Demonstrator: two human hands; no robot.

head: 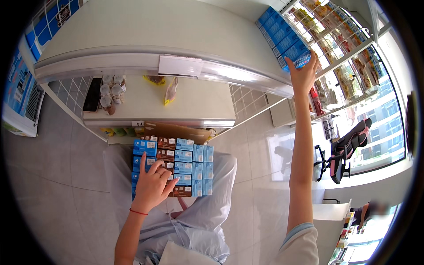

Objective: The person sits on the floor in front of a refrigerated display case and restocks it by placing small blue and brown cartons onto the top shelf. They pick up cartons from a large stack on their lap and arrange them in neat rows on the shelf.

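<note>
My right hand (304, 71) reaches to the right end of the upper shelf (159, 26), thumb and fingers around the front blue carton (296, 61) of a row. Behind it the other blue cartons (276, 28) run back along the wire side panel. Below, my left hand (152, 185) lies over a block of small cartons on my lap, fingers spread, the index finger touching a dark blue carton (144, 147). Beside that are brown cartons (166, 143) and light blue cartons (184, 155). Part of the block is hidden under the left hand.
A lower shelf (198, 102) holds clear-lidded jars (112, 91), a black phone (92, 96) and two small packets (171, 91). A cardboard flap (179, 132) stands behind the cartons. Hanging snack packs (344, 49) and an office chair (346, 152) are at right; a person (362, 215) is farther off.
</note>
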